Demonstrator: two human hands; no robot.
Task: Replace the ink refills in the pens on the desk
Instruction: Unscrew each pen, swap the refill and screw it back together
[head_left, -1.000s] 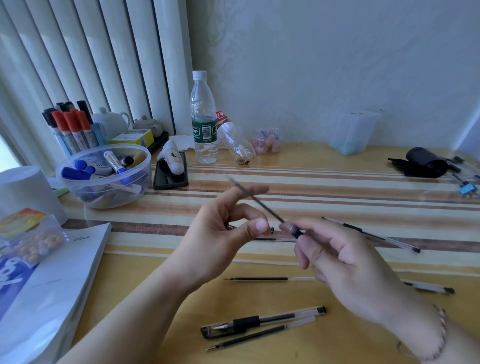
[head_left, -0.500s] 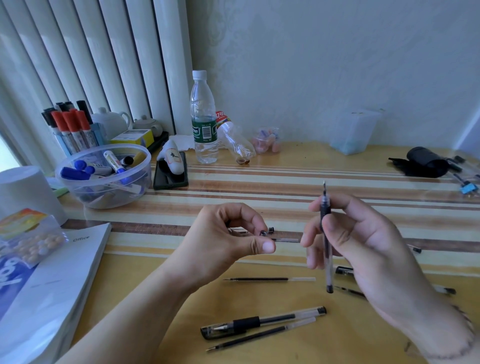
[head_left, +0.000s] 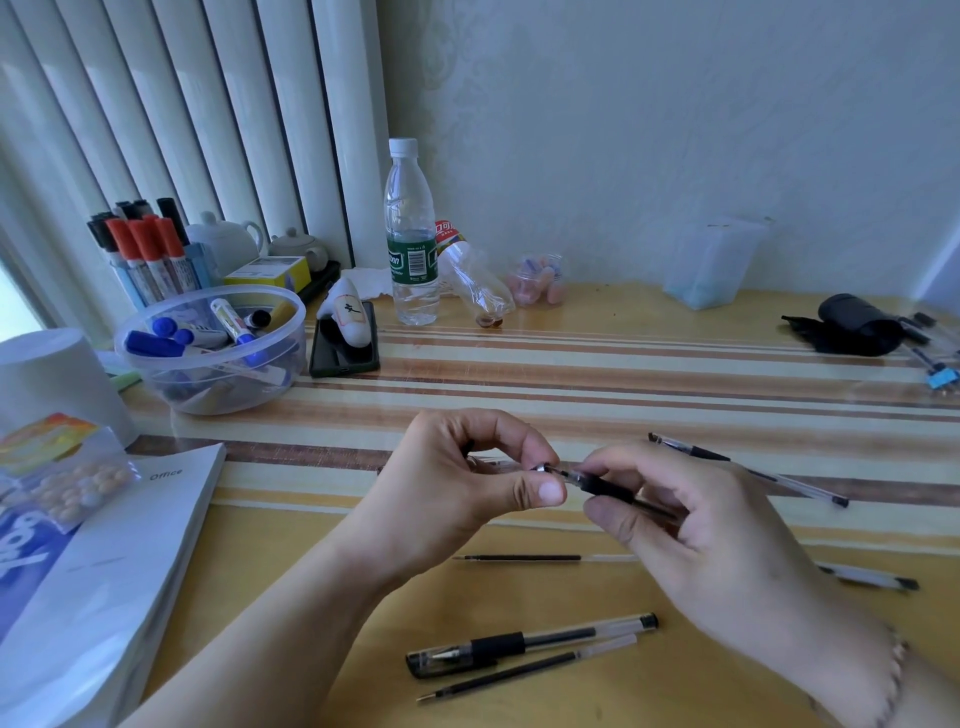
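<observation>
Above the bench (head_left: 597, 364): I see both hands meeting.
Right hand (head_left: 727, 545): grip closed around pen (head_left: 605, 486).
Left hand (head_left: 467, 483): fingertips pinch the pen's tip.

The yellow striped table (head_left: 649, 364) carried a capped pen (head_left: 530, 644) and loose refill (head_left: 527, 674) below the grip, another refill (head_left: 519, 557) just under it, and a marker tub (head_left: 208, 358) far upper-left.
</observation>
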